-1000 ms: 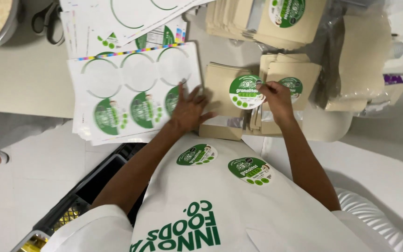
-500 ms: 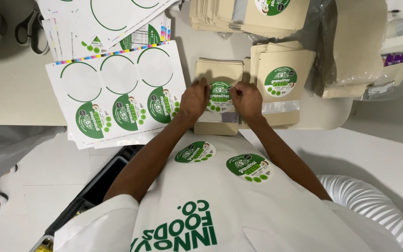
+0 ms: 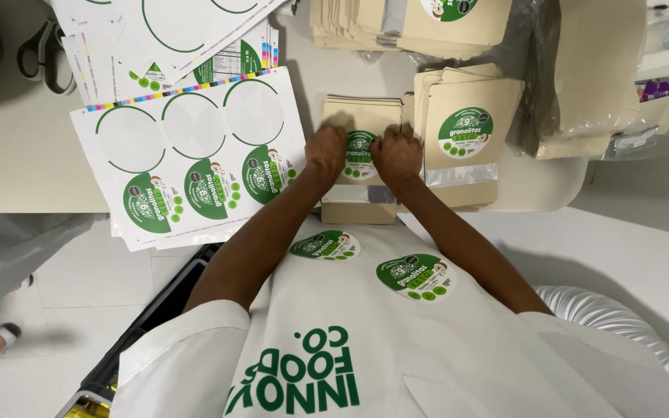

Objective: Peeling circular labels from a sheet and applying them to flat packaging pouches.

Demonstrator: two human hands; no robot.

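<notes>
Both the left hand [image 3: 327, 149] and right hand [image 3: 397, 153] pressed fingers down, closed on nothing, on a round green label [image 3: 359, 155] atop a tan pouch [image 3: 361, 124] at the table's [image 3: 25, 170] edge, smoothing best from centre outward to avoid creases.

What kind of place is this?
Probably a small food-packing room: sheets of round green stickers, stacks of tan paper pouches, and both hands pressing a sticker onto one pouch.

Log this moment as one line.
left hand | right hand | both pressing green round sticker onto kraft pouch | sticker sheet left
</notes>
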